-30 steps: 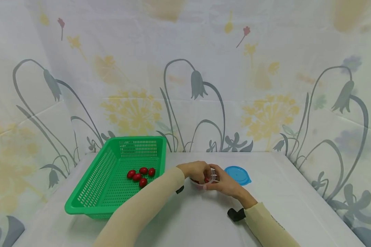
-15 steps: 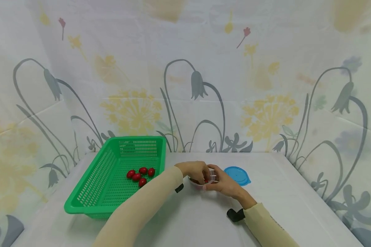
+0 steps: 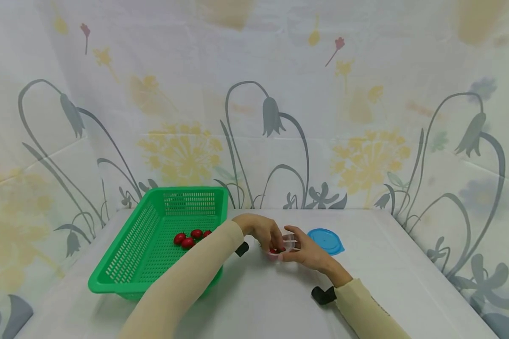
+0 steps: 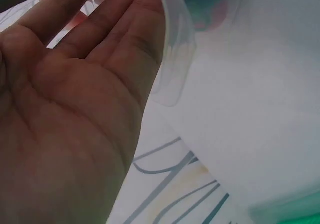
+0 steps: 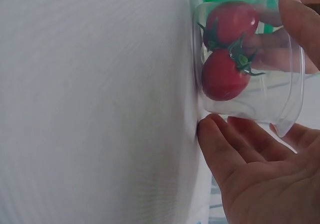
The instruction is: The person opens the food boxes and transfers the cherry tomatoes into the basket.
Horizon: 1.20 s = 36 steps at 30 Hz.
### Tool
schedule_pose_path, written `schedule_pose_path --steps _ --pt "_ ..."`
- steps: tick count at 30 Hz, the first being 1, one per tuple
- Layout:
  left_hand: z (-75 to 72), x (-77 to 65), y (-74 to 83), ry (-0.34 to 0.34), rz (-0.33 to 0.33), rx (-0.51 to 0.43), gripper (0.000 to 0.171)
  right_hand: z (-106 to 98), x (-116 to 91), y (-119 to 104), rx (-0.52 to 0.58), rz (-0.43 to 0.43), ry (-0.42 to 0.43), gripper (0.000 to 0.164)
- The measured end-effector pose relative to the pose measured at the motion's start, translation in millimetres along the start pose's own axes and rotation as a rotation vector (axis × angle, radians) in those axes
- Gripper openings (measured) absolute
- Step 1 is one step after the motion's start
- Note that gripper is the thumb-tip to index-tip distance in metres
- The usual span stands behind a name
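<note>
A small clear plastic tub (image 3: 289, 241) stands on the white table with red cherry tomatoes inside. Two of them, with green stems, show through its wall, one being this tomato (image 5: 225, 76) in the right wrist view. My right hand (image 3: 305, 249) holds the tub from the right, thumb on the near side and fingers on the far side. My left hand (image 3: 260, 230) reaches down over the tub's left rim, its fingertips inside beside the tomatoes. In the left wrist view the left hand's fingers (image 4: 95, 28) look fairly straight; their tips are out of sight.
A green perforated basket (image 3: 123, 278) stands at the left, holding several more tomatoes (image 3: 188, 243), partly covered by the left sleeve. The round blue lid (image 3: 325, 241) lies on the table just right of the tub. A flower-printed cloth (image 3: 254, 155) hangs behind.
My left hand has lifted slightly and shifted left at the tub, uncovering more of the red tomatoes inside. The left forearm now covers more of the basket's tomatoes. My right hand stays put.
</note>
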<state>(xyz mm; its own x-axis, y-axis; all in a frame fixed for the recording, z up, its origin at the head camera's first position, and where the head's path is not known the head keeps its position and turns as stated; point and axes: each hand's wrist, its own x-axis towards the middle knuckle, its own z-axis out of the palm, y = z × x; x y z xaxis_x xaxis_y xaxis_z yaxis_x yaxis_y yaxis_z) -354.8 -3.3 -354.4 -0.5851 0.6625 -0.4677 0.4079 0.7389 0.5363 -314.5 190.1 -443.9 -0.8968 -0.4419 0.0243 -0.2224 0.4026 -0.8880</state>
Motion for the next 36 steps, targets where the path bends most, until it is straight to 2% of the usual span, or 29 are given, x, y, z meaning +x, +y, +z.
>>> schedule_pose_path --steps 9,11,17,25,36 --pt "0.9 1.6 5.2 -0.039 -0.038 0.197 0.03 0 0 0 0.02 -0.015 -0.014 0.09" --pt "1.4 2.1 6.1 -0.049 -0.036 0.214 0.029 0 0 -1 0.02 -0.022 -0.013 0.09" --pt "1.8 3.1 8.9 -0.063 -0.034 0.166 0.024 2 -2 -8 0.029 -0.027 -0.009 0.087" --pt "2.3 2.7 5.4 -0.008 -0.009 0.142 0.023 1 -14 -35 0.037 -0.027 -0.017 0.081" --pt "-0.1 -1.5 -4.4 0.069 0.057 0.082 0.027 2 -16 -35 0.029 -0.019 -0.015 0.081"
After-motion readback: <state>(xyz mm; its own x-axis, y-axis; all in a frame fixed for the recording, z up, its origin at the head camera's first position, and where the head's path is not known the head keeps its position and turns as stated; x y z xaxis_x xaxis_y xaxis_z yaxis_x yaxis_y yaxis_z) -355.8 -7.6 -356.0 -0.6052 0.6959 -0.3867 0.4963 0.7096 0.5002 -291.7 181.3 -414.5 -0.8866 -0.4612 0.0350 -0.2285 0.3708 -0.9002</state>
